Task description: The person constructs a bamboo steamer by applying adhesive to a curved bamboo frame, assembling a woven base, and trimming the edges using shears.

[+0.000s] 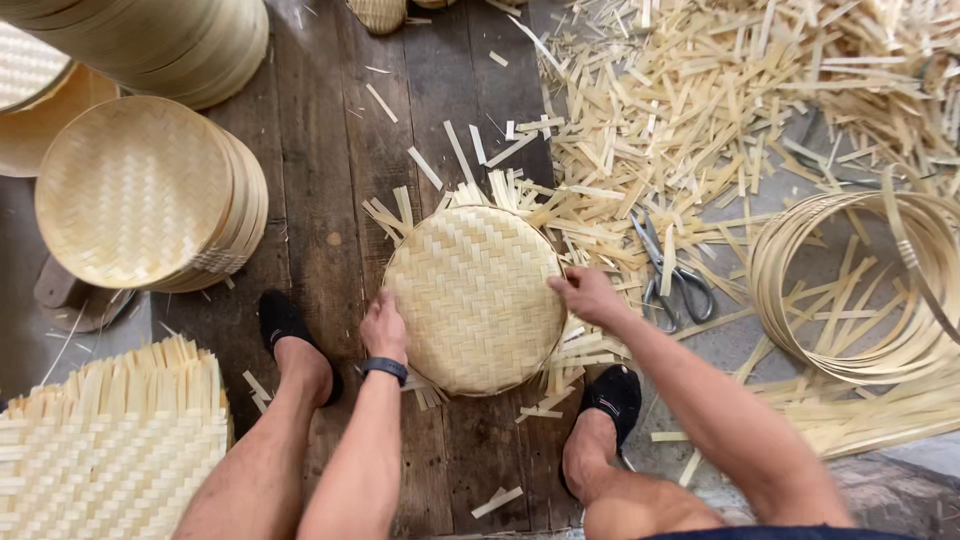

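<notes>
A round woven bamboo tray [474, 296] lies on the wooden floor between my feet, with loose strip ends sticking out around its rim. My left hand [384, 326] grips its left edge; a dark band is on that wrist. My right hand [588, 294] presses on its right edge, fingers curled over the rim. Both hands hold the tray flat against the boards.
Scissors [672, 272] lie just right of the tray among a heap of cut bamboo strips [700, 110]. Bamboo hoops [850, 290] sit at the right. Stacks of finished round trays [140, 190] stand at the left, and a square woven mat [110, 450] lies at the lower left.
</notes>
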